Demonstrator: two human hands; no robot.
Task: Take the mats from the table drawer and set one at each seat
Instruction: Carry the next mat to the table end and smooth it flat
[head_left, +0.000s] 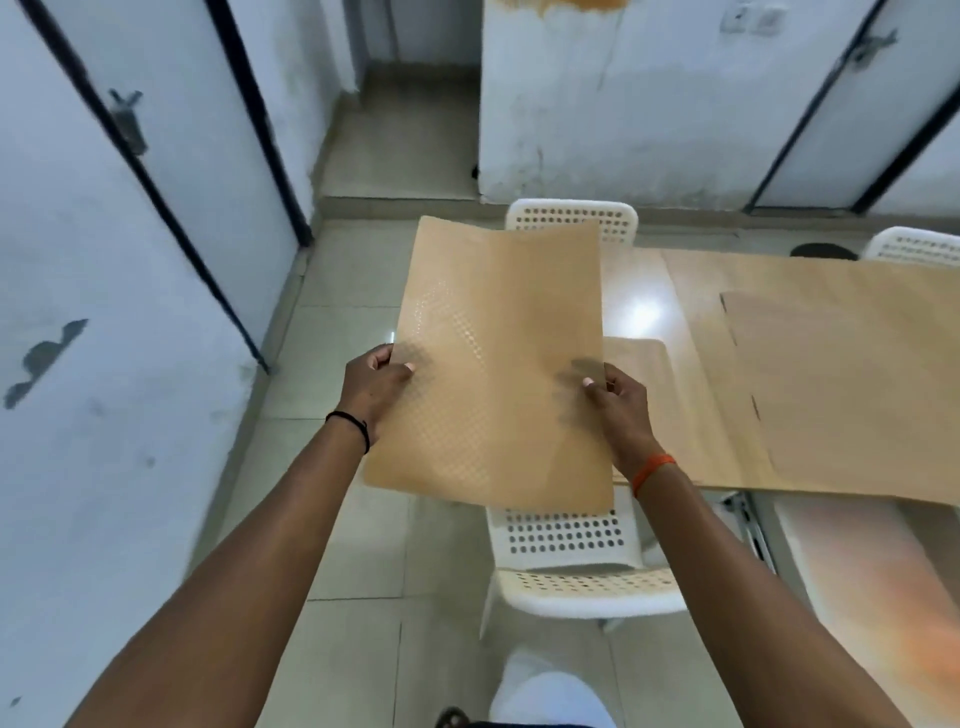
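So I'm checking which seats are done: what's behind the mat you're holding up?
The mat hides the table's left end, so any mat there is unseen. Chairs show above and below it; another mat pokes out right.

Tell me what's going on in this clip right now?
A person is holding a tan mat in the air with both hands, the left hand pinching its left edge and the right hand its right edge. It hangs above a white perforated chair at the near end of the table. Another mat already lies on the table just beyond the right hand, and more white chairs stand along the far side.
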